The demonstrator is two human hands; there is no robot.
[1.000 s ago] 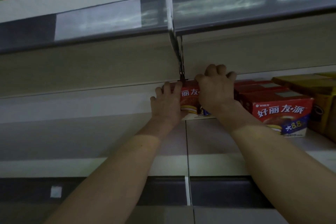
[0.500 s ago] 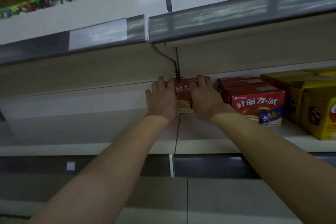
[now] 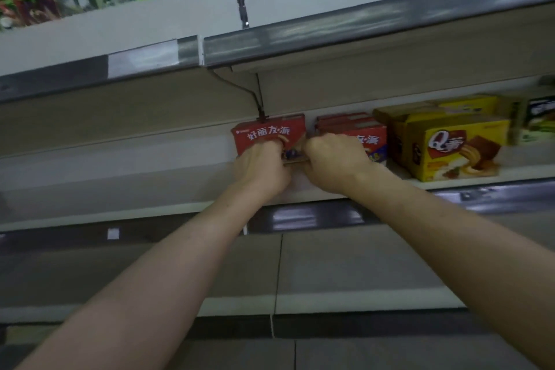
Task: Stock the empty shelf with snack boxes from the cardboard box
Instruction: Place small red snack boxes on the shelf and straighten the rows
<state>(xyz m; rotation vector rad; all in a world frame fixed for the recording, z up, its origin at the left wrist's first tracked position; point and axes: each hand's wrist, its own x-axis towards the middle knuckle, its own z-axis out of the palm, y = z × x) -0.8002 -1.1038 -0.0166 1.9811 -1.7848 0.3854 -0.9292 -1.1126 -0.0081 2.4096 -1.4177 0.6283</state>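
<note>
A red snack box [image 3: 268, 131] stands upright at the back of the pale shelf [image 3: 120, 189], under a shelf bracket. My left hand [image 3: 260, 166] covers its lower left front with curled fingers. At the box's lower right corner my right hand [image 3: 333, 161] is curled as well. Both hands grip the bottom part of the box, which hides behind them. Just to the right stands a row of matching red boxes [image 3: 371, 137], partly behind my right hand. The cardboard box is out of view.
Yellow snack boxes [image 3: 456, 150] fill the shelf to the right of the red ones, with a dark package [image 3: 540, 117] beyond them. An upper shelf with a grey price rail [image 3: 360, 27] overhangs. A lower shelf [image 3: 360, 267] lies under my forearms.
My hands have slid from the box's top and sides down to its lower front, so the red face shows. The view has shifted left and back, showing more yellow boxes.
</note>
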